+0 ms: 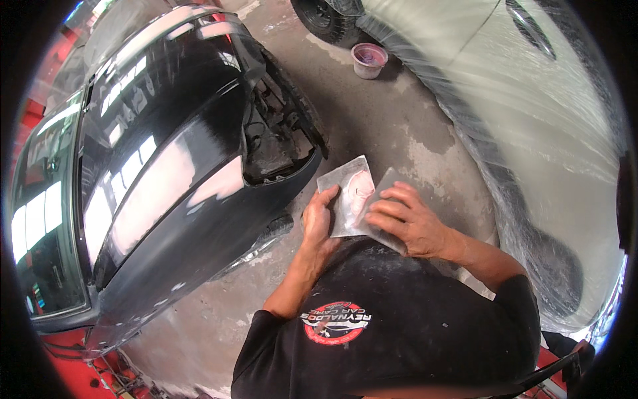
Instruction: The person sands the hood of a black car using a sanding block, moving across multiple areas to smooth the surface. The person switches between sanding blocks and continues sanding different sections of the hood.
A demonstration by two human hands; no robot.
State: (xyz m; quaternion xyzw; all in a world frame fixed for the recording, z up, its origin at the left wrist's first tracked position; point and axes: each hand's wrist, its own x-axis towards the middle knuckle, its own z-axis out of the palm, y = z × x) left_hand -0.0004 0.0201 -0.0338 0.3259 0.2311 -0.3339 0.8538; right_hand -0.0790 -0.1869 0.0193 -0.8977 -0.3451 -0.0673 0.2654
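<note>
To the right of the black car (193, 113), my left hand (318, 223) gripped a flat pale plate (335, 179) bearing pink paste (360, 188), while my right hand (417, 225) clasped a grey sheet (385, 181) overlapping it; a pink tub (367, 66) also stood right of the car.

A pale car (571, 133) takes up the right side, covered in clear plastic sheeting (468, 130) that hangs in wrinkled folds down toward the floor. Near it, a small round bucket (367, 70) with a pinkish rim stands upright on the grey concrete floor (412, 116), which is mottled with lighter, worn patches. At the top edge a dark tyre (322, 20) shows. Red surfaces (70, 374) border the lower left, beside clutter (126, 380) too small to make out.
</note>
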